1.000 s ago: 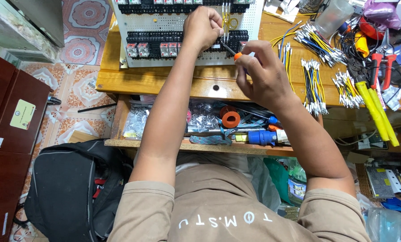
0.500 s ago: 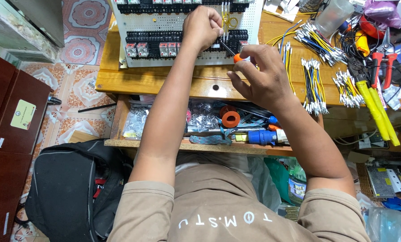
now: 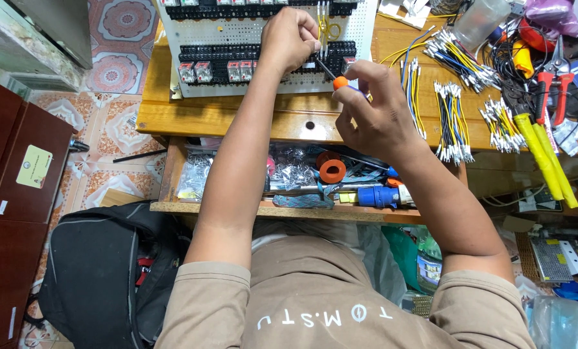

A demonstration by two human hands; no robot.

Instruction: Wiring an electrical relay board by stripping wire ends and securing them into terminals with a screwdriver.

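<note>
A white perforated panel (image 3: 392, 26) with rows of black relay sockets (image 3: 221, 64) lies on the wooden table (image 3: 237, 119). My left hand (image 3: 289, 39) rests on the panel, fingers pinched on yellow wires (image 3: 328, 22) at a socket. My right hand (image 3: 376, 113) grips a screwdriver with an orange handle (image 3: 339, 83); its dark shaft points up-left at the sockets beside my left fingers.
Bundles of cut yellow, blue and black wires (image 3: 454, 116) lie to the right, with red-handled pliers (image 3: 554, 84) and yellow-handled cutters (image 3: 547, 155). An open shelf (image 3: 237, 208) below holds an orange tape roll (image 3: 332, 171) and tools. A black backpack (image 3: 95, 271) sits on the floor at left.
My right hand has turned slightly on the screwdriver; both hands stay at the same socket.
</note>
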